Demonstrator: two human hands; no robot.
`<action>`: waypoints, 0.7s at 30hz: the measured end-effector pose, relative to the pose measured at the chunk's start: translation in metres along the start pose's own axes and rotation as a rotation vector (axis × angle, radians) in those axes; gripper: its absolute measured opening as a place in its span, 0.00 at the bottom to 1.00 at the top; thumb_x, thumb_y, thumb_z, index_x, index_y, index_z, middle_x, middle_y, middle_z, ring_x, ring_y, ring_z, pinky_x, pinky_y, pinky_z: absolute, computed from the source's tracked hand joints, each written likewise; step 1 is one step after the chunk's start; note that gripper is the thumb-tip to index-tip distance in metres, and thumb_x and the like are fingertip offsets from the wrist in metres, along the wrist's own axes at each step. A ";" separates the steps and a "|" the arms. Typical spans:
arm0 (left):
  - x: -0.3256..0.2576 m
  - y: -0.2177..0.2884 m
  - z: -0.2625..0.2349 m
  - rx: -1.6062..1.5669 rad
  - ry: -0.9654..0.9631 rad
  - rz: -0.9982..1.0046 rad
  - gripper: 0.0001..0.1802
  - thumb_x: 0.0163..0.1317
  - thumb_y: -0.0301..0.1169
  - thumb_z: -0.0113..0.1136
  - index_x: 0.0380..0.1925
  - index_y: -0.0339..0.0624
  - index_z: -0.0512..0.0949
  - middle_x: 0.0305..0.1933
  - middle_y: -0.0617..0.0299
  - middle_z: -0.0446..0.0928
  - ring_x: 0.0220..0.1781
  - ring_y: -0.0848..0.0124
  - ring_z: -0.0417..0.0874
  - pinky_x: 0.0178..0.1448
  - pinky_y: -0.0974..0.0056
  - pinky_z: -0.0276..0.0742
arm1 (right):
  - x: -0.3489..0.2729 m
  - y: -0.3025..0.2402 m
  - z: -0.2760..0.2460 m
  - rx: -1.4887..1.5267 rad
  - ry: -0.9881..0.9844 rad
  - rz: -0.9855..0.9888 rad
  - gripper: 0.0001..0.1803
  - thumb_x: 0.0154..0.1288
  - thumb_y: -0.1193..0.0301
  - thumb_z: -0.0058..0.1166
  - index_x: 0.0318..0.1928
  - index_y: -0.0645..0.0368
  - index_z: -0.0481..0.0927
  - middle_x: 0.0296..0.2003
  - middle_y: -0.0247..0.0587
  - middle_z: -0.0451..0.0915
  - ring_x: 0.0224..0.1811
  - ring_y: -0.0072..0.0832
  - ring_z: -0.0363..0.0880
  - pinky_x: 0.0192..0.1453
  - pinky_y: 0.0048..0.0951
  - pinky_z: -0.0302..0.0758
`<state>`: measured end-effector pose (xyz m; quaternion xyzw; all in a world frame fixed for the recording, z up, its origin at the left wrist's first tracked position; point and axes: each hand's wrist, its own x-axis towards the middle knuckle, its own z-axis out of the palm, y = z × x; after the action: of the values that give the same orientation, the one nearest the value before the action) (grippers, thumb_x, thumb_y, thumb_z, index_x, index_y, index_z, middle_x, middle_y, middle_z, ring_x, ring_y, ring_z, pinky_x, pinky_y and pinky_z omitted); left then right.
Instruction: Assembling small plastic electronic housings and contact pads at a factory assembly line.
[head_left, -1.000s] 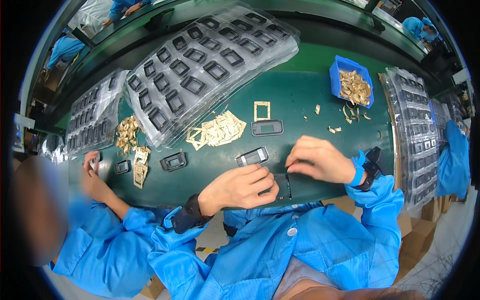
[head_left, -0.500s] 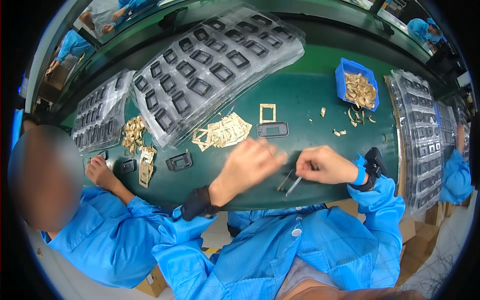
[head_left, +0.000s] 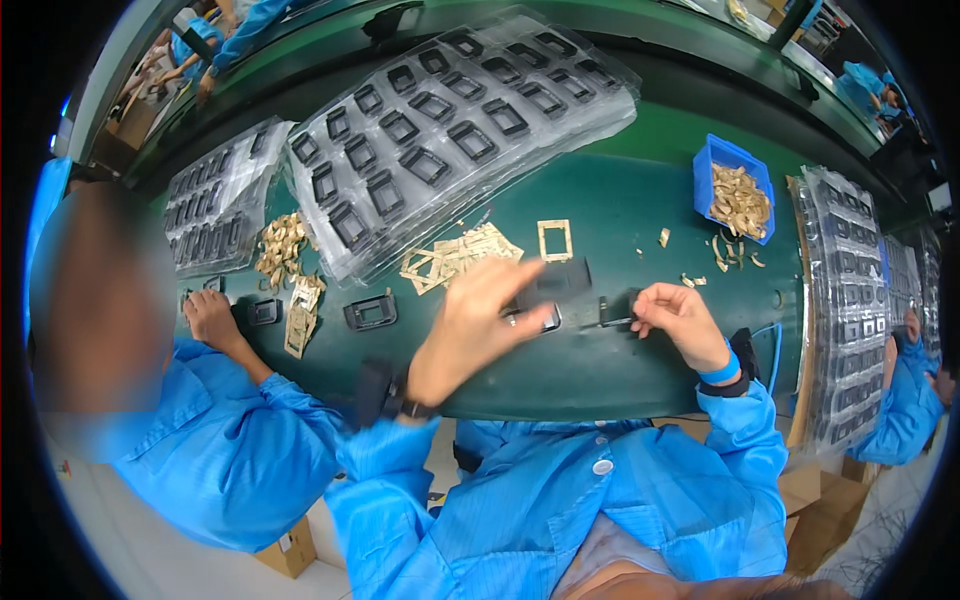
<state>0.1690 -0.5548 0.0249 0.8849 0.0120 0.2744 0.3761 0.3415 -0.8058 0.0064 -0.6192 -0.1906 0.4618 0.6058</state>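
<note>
My left hand (head_left: 480, 315) is over the table with thumb and forefinger spread around a black plastic frame (head_left: 565, 281). That frame is smeared by motion and tilted, and its grip is partly hidden. By the thumb shows a dark-rimmed piece with a pale inside (head_left: 546, 317); whether it belongs to the same frame I cannot tell. In the pinched fingers of my right hand (head_left: 682, 318) is a thin tool like tweezers (head_left: 615, 322), its tips pointing left. Beyond my left hand lie a heap of cream paper frames (head_left: 465, 254) and a single cream frame (head_left: 554, 240).
Clear trays of black frames (head_left: 440, 130) slope along the back. A blue bin (head_left: 735, 188) of curled tan scraps stands back right, near more stacked trays (head_left: 845, 310). Left, a co-worker's hand (head_left: 212, 318) is near tan scraps (head_left: 283, 248). Another black frame (head_left: 370, 313) lies between us.
The view has shifted slightly. The black frame, earlier lying level below the single cream frame, is now tilted at my left fingers. My right hand has moved up, its tool now nearly level.
</note>
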 end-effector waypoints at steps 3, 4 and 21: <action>-0.055 0.031 -0.010 0.090 -0.068 0.050 0.27 0.41 0.30 0.80 0.46 0.36 0.86 0.38 0.56 0.83 0.43 0.58 0.83 0.48 0.58 0.77 | -0.009 -0.002 0.011 0.012 -0.027 0.076 0.06 0.71 0.74 0.59 0.41 0.64 0.82 0.29 0.37 0.84 0.30 0.20 0.82 0.37 0.22 0.79; -0.077 0.032 -0.001 0.131 -0.090 0.013 0.27 0.41 0.30 0.80 0.45 0.36 0.86 0.39 0.56 0.83 0.45 0.58 0.82 0.50 0.58 0.76 | -0.014 -0.003 0.017 0.024 -0.050 0.114 0.06 0.71 0.74 0.59 0.40 0.65 0.82 0.27 0.36 0.83 0.28 0.20 0.82 0.35 0.22 0.79; -0.137 0.031 0.024 0.234 0.134 -0.253 0.24 0.47 0.35 0.80 0.45 0.44 0.83 0.49 0.65 0.84 0.57 0.60 0.78 0.61 0.55 0.65 | -0.005 0.009 0.097 -0.326 -0.035 0.353 0.08 0.66 0.72 0.63 0.35 0.65 0.82 0.20 0.33 0.82 0.19 0.18 0.80 0.20 0.20 0.73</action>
<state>0.0583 -0.6238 -0.0331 0.8938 0.1802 0.2799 0.3004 0.2585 -0.7561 0.0154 -0.7246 -0.1618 0.5343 0.4041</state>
